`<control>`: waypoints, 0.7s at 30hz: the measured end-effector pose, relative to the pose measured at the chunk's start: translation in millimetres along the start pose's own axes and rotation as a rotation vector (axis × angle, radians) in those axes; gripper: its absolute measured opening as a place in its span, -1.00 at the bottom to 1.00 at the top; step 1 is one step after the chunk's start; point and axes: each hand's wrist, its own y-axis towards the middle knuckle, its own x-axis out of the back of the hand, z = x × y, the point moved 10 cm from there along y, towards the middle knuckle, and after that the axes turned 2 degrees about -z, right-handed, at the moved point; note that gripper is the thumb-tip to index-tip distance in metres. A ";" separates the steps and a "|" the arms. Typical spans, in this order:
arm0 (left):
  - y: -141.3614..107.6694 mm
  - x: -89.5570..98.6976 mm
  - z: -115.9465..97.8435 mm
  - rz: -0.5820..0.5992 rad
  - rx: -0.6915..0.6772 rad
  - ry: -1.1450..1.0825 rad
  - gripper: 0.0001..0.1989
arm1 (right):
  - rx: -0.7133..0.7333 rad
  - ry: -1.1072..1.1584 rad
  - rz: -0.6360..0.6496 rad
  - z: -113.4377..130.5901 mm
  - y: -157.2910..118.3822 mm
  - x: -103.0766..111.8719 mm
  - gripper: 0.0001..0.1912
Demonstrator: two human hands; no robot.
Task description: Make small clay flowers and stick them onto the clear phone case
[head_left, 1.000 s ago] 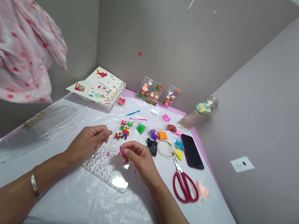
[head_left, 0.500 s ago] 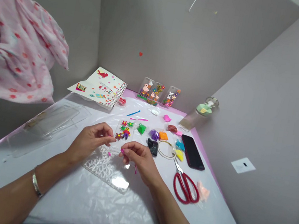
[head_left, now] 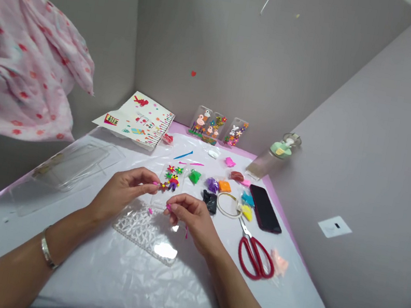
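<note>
My left hand (head_left: 124, 189) pinches a small bit of pink clay (head_left: 156, 183) between thumb and fingertips, beside a clear phone case (head_left: 160, 200) decorated with clay flowers and a small figure (head_left: 173, 182). Closed around another piece of pink clay (head_left: 168, 207), my right hand (head_left: 192, 217) is just right of and below that case. Under and between the hands lies a clear patterned tray (head_left: 141, 232), with a small pink piece (head_left: 150, 211) on it. A thin pink strip (head_left: 186, 232) shows below my right hand.
Red-handled scissors (head_left: 256, 257), a phone (head_left: 265, 209), a ring (head_left: 229, 206) and several clay packets (head_left: 212, 185) lie to the right. Behind are decorated cases (head_left: 236, 132), a bottle (head_left: 270, 159) and a notebook (head_left: 144, 120). Clear plastic boxes (head_left: 69, 168) sit left; pink cloth (head_left: 27, 61) hangs above.
My left hand has shifted slightly left and up, and the pink bit at its fingertips shows more clearly. My right hand has hardly moved.
</note>
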 end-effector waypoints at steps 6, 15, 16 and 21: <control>-2.7 3.2 -1.5 0.017 -0.005 0.126 -0.58 | -0.001 0.016 -0.006 -1.6 0.6 1.0 -0.77; -0.1 2.8 -10.3 0.048 -0.090 0.134 -0.80 | -0.001 0.005 0.002 0.7 -0.5 0.2 -0.76; 0.4 3.3 -10.8 0.050 -0.101 0.126 -0.82 | 0.001 0.005 0.004 1.0 -0.6 0.0 -0.76; 1.0 9.0 -9.7 0.022 -0.099 0.167 -0.79 | 0.003 0.010 0.006 1.9 -0.6 -0.3 -0.78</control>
